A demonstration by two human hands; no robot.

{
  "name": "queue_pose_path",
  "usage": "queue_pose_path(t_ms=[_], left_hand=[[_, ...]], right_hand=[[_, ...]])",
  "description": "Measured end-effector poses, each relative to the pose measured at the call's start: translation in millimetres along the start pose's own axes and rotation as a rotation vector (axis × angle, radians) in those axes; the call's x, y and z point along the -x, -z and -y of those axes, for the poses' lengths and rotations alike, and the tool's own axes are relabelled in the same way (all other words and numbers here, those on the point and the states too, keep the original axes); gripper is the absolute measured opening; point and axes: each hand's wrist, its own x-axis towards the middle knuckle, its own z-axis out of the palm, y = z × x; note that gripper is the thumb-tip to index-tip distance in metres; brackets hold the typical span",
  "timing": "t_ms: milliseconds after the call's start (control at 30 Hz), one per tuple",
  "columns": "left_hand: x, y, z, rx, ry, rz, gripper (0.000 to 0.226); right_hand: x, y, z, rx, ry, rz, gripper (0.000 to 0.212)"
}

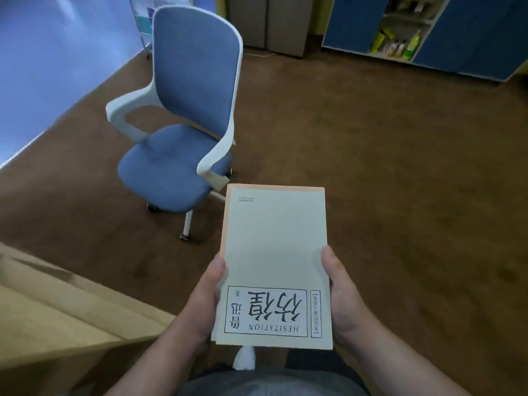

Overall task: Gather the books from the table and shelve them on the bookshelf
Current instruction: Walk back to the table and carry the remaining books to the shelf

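Cream paper is covering the front of the book [275, 247], which is being held out flat in front of the person's body. It is above the brown floor [400, 195] and off the worktop [43, 310], which is showing as a tan wooden corner at the lower left. The left hand [204, 305] is gripping the book's left edge near its lower corner, thumb lying on the cover and fingers hidden underneath. The right hand [341, 298] is gripping the right edge the same way, so both hands are clamped on the book, one at each side. The printed title block is sitting at the end nearest the person and is reading upside down, with the word HESITATION in it. A peach-coloured edge is showing along the far and left sides beneath the cream cover; whether that is a second book cannot be told. Beyond the book a blue office chair [183, 132] with a white frame is standing on the floor, and a blue cabinet [471, 32] with open shelves is standing well apart at the upper right.
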Motion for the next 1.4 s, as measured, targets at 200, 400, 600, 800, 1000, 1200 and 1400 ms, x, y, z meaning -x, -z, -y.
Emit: queue_pose_path(t_ms=[200, 400, 600, 800, 1000, 1200, 1400], left_hand=[[-73.8, -17.5, -23.3, 0.214, -0.024, -0.157, 0.117], [-113.5, -19.3, -51.7, 0.356, -0.144, -0.327, 0.116], [-107.2, 8.9, -63.1, 0.449, -0.219, -0.561, 0.113], [-91.5, 75.4, -78.8, 0.638, -0.287, -0.776, 0.066], [-71.8, 154.9, -103.8, 0.665, -0.301, -0.973, 0.067], [-41.9, 202.4, -124.2, 0.744, -0.405, -1.168, 0.066], [-19.2, 225.6, -116.8, 0.909, -0.562, -1.32, 0.06]], right_hand=[[-74.3, 3.5, 94.2, 0.151, -0.115, 0.112, 0.071], [-140.5, -23.8, 152.5, 0.29, -0.218, 0.259, 0.073], [-190.5, -85.4, 156.0, 0.491, -0.278, 0.403, 0.075], [-241.5, -182.3, 130.5, 0.62, -0.431, 0.612, 0.064], [-292.0, -290.4, 90.0, 0.812, -0.467, 0.641, 0.067], [-310.8, -373.8, 43.9, 0.967, -0.493, 0.704, 0.07], [-307.5, -444.7, 10.7, 1.168, -0.603, 0.895, 0.047]])
